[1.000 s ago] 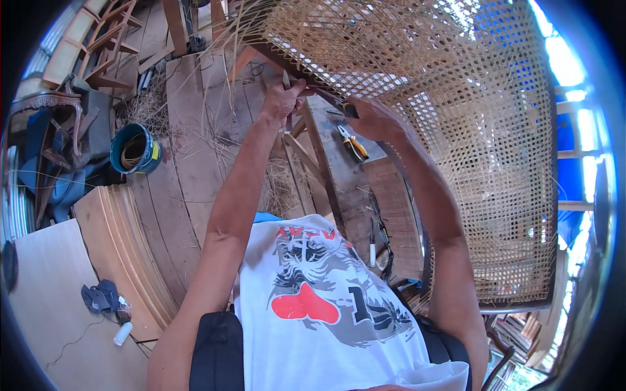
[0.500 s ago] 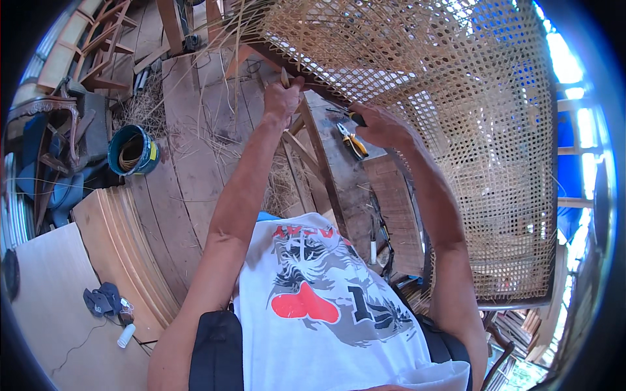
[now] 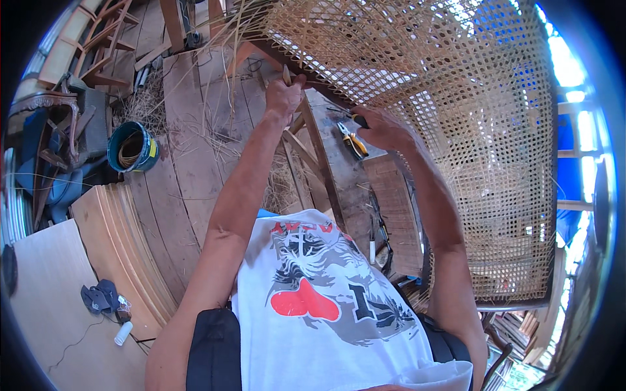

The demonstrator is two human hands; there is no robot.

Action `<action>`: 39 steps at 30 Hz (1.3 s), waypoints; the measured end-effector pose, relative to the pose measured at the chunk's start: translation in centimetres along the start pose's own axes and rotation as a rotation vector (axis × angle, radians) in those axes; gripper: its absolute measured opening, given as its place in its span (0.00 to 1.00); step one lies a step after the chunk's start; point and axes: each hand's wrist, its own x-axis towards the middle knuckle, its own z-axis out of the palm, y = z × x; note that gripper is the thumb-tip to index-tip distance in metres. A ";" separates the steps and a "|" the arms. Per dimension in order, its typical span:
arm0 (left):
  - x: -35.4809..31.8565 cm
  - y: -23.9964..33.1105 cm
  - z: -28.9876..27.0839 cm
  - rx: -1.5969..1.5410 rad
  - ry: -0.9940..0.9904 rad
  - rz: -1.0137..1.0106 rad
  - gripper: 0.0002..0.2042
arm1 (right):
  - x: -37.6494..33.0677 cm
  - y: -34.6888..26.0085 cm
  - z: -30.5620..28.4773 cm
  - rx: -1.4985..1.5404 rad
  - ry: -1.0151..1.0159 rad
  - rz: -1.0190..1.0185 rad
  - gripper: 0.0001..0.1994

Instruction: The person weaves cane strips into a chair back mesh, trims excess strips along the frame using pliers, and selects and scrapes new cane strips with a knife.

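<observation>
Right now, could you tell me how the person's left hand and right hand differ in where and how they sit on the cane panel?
The left hand is a fist raised at the woven cane panel's wooden edge; the right hand sits lower and nearer, against the weave. The left pinches a pale strand; the right grips a dark-handled tool. Both touch the panel.

Woven cane panel (image 3: 456, 130) walls the right — open plank floor (image 3: 189, 163) lies left.
</observation>
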 end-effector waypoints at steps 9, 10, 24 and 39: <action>0.7 0.2 -1.1 -0.050 -0.142 -0.091 0.09 | 2.7 -3.7 -1.9 0.029 -0.010 0.081 0.31; 0.8 0.2 -1.4 -0.051 -0.137 -0.090 0.09 | 3.3 -3.9 -1.6 0.014 0.005 0.083 0.27; 4.1 -2.1 -3.8 -0.056 -0.217 -0.128 0.10 | 5.8 -4.7 -1.1 0.133 -0.010 0.131 0.28; 3.4 -1.2 -3.8 -0.187 -0.271 -0.135 0.15 | 8.0 -2.1 2.4 0.190 0.091 0.034 0.29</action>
